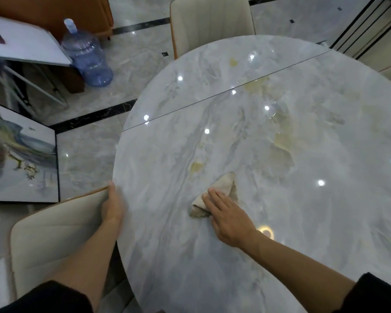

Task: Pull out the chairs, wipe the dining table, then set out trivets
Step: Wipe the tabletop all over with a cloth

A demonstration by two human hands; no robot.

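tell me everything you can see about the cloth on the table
The cloth is a small beige rag, soft and crumpled, bunched into a rough triangle whose tip points away from the person. Darker brownish patches, seemingly wet or soiled, show along its right edge and near end. It lies on the glossy marble-look table, toward its near left part. The right hand presses on it with straight fingers, covering its near right portion. A yellowish spill sits just beyond it, not touching.
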